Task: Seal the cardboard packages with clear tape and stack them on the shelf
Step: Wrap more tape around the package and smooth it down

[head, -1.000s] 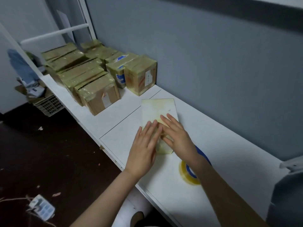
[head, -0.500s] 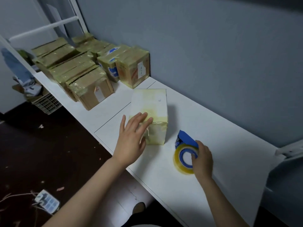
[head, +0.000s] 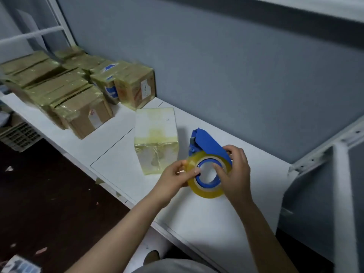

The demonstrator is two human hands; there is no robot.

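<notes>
A white table is seen running along a grey-blue wall. At its far left end a cluster of taped cardboard packages is packed close together, some of them one upon another. Nearer, and apart from that cluster, a single pale package is laid flat on the table, with glossy, wrinkled tape already wrapped over its near end. Just to its right a blue tape dispenser loaded with a roll of clear tape is held above the table. The roll's left rim is pinched by the left hand, thumb on the face beside the core. The right hand is curled round the dispenser's far side, with one digit reaching into the core.

Several risks can be judged from here. The free end of the tape cannot be made out and may be stuck flat to the roll, so it could split or tear narrow when picked at. If tape is drawn out with the package left unsteadied, the light package may be dragged or turned on the smooth table. Further wrinkles may be laid down if the strip is applied slack. Whether the far end is sealed cannot be told.

The package's long axis is set running away from the person, toward the wall and leaning slightly left. Its broad face is turned up and its short taped end is pointed back at the person.
</notes>
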